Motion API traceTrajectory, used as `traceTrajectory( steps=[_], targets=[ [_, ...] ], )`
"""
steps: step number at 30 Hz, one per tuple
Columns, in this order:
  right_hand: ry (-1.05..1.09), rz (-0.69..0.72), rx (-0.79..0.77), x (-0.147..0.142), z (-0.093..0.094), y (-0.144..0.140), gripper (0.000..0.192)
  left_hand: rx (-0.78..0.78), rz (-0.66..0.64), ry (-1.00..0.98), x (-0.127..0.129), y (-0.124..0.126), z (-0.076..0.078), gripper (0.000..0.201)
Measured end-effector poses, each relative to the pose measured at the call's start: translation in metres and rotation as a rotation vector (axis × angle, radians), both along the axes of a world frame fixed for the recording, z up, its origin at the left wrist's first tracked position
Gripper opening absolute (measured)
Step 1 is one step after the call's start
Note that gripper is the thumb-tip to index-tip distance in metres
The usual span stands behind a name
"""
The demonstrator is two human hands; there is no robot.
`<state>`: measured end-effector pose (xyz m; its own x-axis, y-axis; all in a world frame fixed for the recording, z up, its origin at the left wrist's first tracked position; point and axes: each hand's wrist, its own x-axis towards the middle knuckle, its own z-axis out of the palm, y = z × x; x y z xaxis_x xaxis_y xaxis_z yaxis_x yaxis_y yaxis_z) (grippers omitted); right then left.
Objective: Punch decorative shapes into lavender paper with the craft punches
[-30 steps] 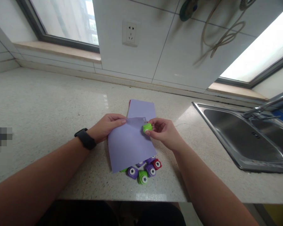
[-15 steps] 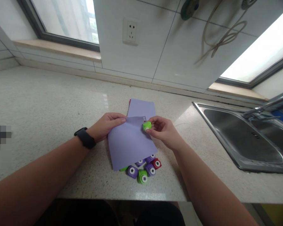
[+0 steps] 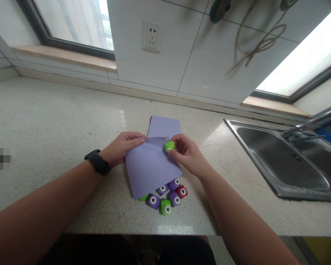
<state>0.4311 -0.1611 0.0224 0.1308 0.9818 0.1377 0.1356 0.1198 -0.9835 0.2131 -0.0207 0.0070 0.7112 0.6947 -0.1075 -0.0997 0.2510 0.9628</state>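
Note:
My left hand (image 3: 127, 147), with a black watch on its wrist, pinches the upper left edge of a lilac sheet of paper (image 3: 149, 169). Between the thumb and fingers of my right hand (image 3: 186, 154) is a small green craft punch (image 3: 169, 146), set at the sheet's upper right edge. Small punched marks show in the paper just beside it. Below the sheet lie several more craft punches: purple (image 3: 153, 201), green (image 3: 165, 208) and red (image 3: 182, 191). The sheet partly covers some of them.
A stack of lilac paper (image 3: 165, 126), with a red edge at its left, lies behind the held sheet on the speckled counter (image 3: 57, 110). To the right is a steel sink (image 3: 270, 158) with a tap (image 3: 298, 129). A tiled wall with a socket (image 3: 152, 36) rises behind.
The green punch and my right hand have shifted slightly left along the paper's top edge. My left hand keeps its hold, and the sheet has barely moved.

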Motion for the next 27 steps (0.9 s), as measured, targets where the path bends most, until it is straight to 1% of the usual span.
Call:
traceTrajectory(
  steps=[4, 8, 11, 16, 21, 27],
  targets=[
    [0.060, 0.029, -0.039, 0.0004, -0.0034, 0.0003, 0.041, -0.011, 0.001, -0.002, -0.0006, 0.0008, -0.0013, 0.029],
    [0.129, 0.007, -0.075, 0.0010, -0.0063, 0.0011, 0.046, -0.020, -0.008, -0.002, -0.0015, 0.0009, -0.0022, 0.028],
    [0.131, 0.025, -0.101, 0.0011, -0.0061, 0.0010, 0.044, -0.021, -0.013, -0.008, -0.0018, 0.0008, -0.0022, 0.028],
    [0.122, 0.051, -0.098, 0.0006, -0.0036, -0.0004, 0.037, -0.022, -0.044, -0.008, -0.0020, 0.0005, -0.0015, 0.028],
    [0.105, 0.093, -0.066, 0.0010, -0.0018, -0.0014, 0.040, 0.014, -0.082, 0.006, -0.0032, 0.0011, -0.0020, 0.028],
    [0.062, 0.074, -0.032, 0.0003, -0.0031, -0.0015, 0.042, 0.072, -0.089, 0.013, -0.0026, 0.0016, -0.0027, 0.029]
  ],
)
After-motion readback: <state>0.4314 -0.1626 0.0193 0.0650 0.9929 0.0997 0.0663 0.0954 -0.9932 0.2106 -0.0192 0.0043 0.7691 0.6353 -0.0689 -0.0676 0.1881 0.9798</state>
